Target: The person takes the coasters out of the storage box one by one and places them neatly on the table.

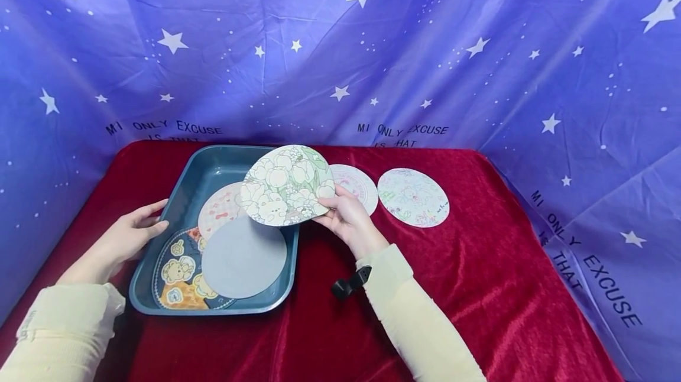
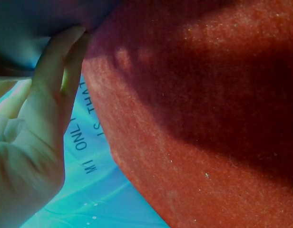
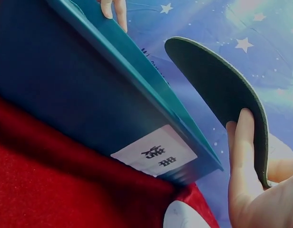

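Head view: right hand [image 1: 351, 219] pinches round, pale-green, tulip-printed mat [image 1: 282, 184]; left hand [image 1: 119, 237] grips tray [image 1: 220, 163].

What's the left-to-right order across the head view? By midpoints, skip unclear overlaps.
Left hand → tray → flowered disc → right hand → rightmost disc.
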{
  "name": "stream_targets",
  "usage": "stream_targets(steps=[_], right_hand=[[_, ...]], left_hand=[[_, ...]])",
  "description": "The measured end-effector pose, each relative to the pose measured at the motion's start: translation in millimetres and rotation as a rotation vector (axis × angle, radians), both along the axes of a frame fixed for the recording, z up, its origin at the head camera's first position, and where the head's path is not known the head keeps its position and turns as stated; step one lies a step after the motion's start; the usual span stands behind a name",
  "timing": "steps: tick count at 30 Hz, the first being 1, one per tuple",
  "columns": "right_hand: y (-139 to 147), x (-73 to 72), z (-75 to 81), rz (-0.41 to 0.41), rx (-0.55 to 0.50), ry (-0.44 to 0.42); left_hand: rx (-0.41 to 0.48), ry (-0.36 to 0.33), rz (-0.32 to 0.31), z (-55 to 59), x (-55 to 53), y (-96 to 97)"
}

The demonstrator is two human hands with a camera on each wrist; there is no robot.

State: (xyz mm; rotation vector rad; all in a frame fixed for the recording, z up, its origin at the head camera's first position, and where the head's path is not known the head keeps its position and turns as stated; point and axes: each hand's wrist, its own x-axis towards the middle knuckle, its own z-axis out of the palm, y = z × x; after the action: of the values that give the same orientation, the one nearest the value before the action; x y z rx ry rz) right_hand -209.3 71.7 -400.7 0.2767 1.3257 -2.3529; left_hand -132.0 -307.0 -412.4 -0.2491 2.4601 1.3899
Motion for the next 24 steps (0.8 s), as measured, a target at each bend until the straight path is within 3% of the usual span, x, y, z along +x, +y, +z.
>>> stream_targets(steps=[12,24], right_hand=[[20.9,9.2,-7.0,-0.010,-0.099,-0.016],[33.4,16.0,-15.3,-0.026,-0.092,-0.014]], left_hand=[[0.009,-0.003,0.001,-0.1,0.4,-0.4],[0.013,0.000,-0.003,0.9,2.3,-0.7]])
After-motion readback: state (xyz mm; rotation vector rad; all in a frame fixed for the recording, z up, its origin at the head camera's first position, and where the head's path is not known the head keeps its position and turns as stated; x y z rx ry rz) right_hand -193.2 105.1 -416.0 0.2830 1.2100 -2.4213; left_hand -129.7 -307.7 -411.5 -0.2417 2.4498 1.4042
